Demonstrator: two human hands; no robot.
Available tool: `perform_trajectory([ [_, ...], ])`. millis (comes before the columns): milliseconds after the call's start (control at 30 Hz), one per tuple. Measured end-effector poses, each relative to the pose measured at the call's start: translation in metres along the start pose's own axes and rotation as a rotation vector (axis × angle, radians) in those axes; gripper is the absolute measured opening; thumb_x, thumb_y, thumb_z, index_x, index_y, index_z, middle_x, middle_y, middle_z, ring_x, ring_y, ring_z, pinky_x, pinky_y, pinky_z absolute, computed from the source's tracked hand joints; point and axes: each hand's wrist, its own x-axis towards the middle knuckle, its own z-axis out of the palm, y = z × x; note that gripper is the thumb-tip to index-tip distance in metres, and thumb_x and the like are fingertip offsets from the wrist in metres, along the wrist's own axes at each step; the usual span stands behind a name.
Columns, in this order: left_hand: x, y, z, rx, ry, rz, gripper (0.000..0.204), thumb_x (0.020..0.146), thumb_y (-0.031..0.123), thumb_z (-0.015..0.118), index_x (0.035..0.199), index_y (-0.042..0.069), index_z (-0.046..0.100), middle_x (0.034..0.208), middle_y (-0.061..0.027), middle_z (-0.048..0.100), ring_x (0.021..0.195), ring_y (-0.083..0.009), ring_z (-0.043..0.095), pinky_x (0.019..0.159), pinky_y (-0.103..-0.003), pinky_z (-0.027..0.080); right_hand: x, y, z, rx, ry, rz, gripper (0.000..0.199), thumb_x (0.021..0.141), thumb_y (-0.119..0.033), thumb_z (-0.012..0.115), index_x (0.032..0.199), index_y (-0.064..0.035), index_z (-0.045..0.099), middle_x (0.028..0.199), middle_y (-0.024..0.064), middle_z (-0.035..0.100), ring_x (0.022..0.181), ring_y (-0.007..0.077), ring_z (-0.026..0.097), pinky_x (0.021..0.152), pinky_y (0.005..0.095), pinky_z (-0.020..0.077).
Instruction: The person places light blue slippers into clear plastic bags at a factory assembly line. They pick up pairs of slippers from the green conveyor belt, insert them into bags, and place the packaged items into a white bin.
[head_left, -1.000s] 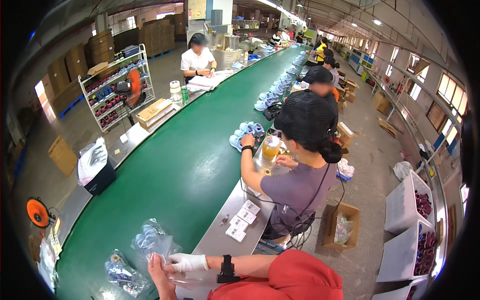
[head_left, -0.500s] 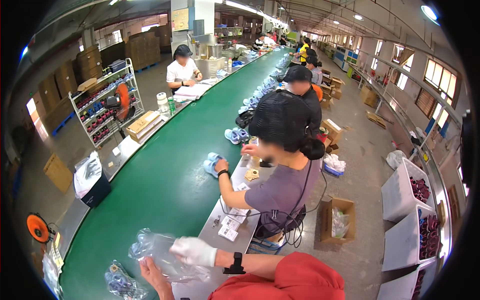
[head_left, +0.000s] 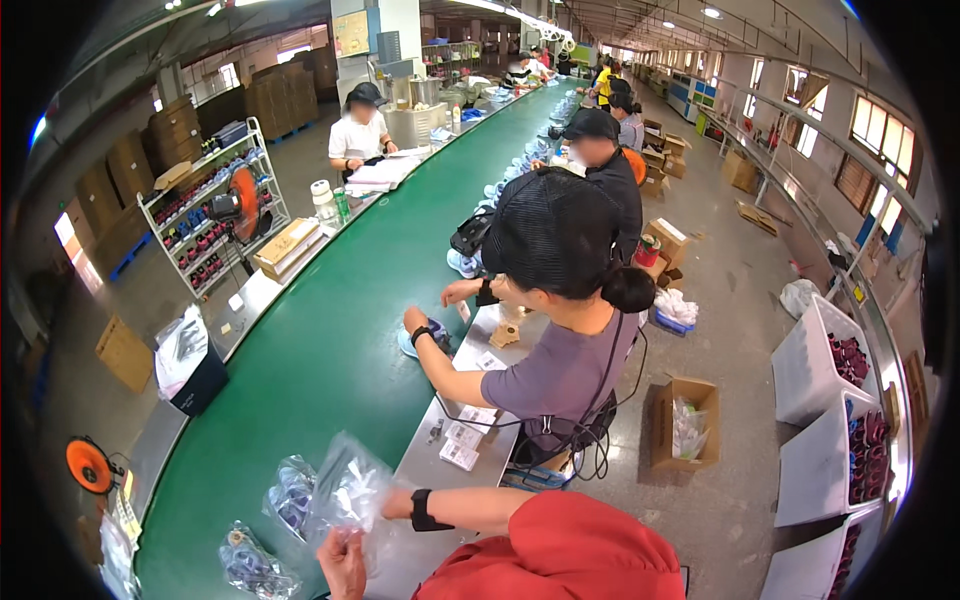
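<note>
A clear plastic bag (head_left: 350,480) is pinched at its lower edge by my left hand (head_left: 345,562), which is bare and closed. My right hand (head_left: 362,497), in a white glove, is at the same bag; it shows only blurred through the plastic, so its fingers cannot be made out. Just left of the bag, a pair of light-blue shoes in clear plastic (head_left: 291,494) lies on the green conveyor belt (head_left: 330,350). Nearer to me rests another bagged pair of shoes (head_left: 250,566), with a small round tan piece on top.
At the right of the belt a co-worker (head_left: 560,330) handles a light-blue shoe (head_left: 410,338). White cards (head_left: 460,445) lie on the metal side table (head_left: 420,470). A dark bin of plastic bags (head_left: 195,375) stands across the belt. An orange fan (head_left: 90,465) is at far left.
My gloved right hand has gone from in front of the plastic to a place seen through it. A second bagged pair now shows plainly on the belt. The co-worker's hands have moved left and up.
</note>
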Motion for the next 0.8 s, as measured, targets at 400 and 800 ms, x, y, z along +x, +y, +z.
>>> perform_trajectory([
  [400, 0.021, -0.029, -0.055, -0.439, 0.528, -0.209, 0.007, 0.09, 0.013, 0.056, 0.092, 0.007, 0.054, 0.084, 0.0034, 0.052, 0.078, -0.0062, 0.049, 0.069, -0.022, 0.04, 0.06, -0.115, -0.115, 0.965, -0.301, 0.51, 0.019, 0.088, -0.02, 0.054, 0.096, -0.0042, 0.062, 0.08, 0.0061, 0.064, 0.072, 0.0129, 0.062, 0.065, 0.028, 0.0486],
  [800, 0.039, -0.03, -0.048, -0.611, 0.46, -0.267, 0.02, 0.089, 0.018, 0.059, 0.105, 0.007, 0.055, 0.094, 0.0015, 0.055, 0.089, -0.0086, 0.052, 0.076, -0.023, 0.042, 0.015, -0.02, -0.129, -0.066, -0.32, 0.727, 0.023, 0.078, -0.026, 0.05, 0.09, -0.0113, 0.063, 0.086, 0.0107, 0.066, 0.083, 0.0299, 0.062, 0.073, 0.038, 0.0478],
])
